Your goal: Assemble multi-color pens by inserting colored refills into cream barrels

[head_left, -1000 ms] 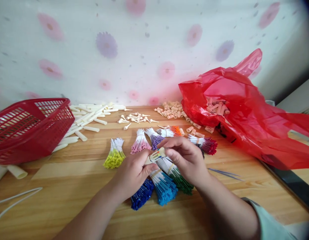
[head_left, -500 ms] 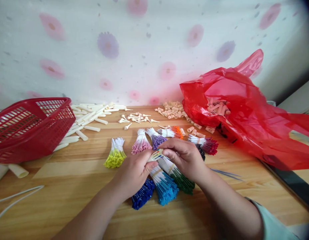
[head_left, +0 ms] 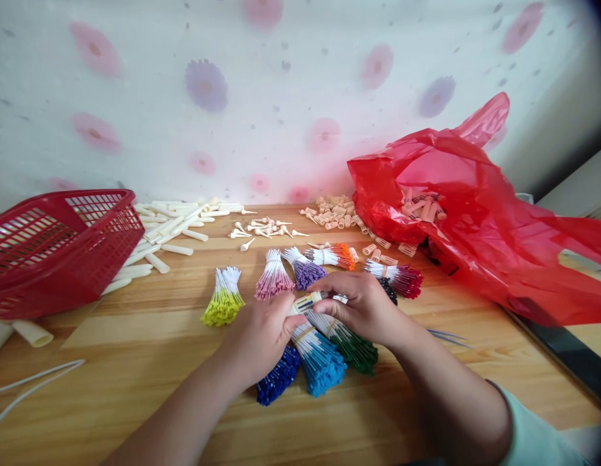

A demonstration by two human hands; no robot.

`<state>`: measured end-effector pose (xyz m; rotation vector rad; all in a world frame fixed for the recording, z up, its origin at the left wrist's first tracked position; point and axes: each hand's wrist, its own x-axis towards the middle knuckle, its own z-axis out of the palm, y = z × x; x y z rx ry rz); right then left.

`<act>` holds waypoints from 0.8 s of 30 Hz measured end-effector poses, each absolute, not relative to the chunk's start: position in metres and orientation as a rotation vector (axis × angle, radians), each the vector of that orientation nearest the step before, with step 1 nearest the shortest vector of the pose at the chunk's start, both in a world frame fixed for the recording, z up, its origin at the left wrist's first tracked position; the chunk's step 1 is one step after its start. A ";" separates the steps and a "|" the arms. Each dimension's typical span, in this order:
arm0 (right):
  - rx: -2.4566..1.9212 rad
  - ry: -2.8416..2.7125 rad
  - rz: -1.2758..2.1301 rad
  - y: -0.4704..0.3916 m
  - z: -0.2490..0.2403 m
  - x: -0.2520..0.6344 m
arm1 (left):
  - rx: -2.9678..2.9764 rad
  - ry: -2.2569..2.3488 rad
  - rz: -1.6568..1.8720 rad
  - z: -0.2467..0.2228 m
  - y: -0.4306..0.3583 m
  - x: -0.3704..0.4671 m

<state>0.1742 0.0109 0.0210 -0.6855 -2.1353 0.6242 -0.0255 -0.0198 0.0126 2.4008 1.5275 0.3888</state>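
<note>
Slotted piece (head_left: 304, 304): a small off-white tube with coloured strips (head_left: 309, 299) in its side slots, between the 2 hands, over the pale ends of the light blue bundle (head_left: 324, 364) and the green bundle (head_left: 353, 344).
Left hand (head_left: 259, 330): grip clamped on the piece's left end, thumb against bent fingers.
Right hand (head_left: 366, 307): thumb and forefinger curved about the piece's right end; whether this grip is closed on anything, I cannot tell.
Steady handling: the left grip likely serves best firm and still, so the tube cannot roll, with the right fingertips working gently along its length. Light pressure seems wise, as thin strips could bend or slip.
Slots: facing up, they keep the strips in sight.
Hidden: the tube's left end; the top of the blue bundle (head_left: 278, 377), under the left hand.
Unclear: the dark spot at the tube's right end; the strip count.
Cut off: the red basket (head_left: 77, 281) and the red bag (head_left: 475, 194), at opposite edges.
</note>
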 end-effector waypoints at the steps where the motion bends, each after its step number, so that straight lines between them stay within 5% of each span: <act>1: -0.688 -2.133 0.631 0.011 0.021 0.175 | 2.375 1.499 0.419 0.013 -0.019 -0.026; 13: -0.614 -1.891 1.040 0.016 0.027 0.179 | 2.422 1.328 0.464 0.015 -0.020 -0.032; 24: -0.500 -1.787 1.086 0.009 0.019 0.160 | 2.486 1.210 0.404 -0.004 -0.029 -0.013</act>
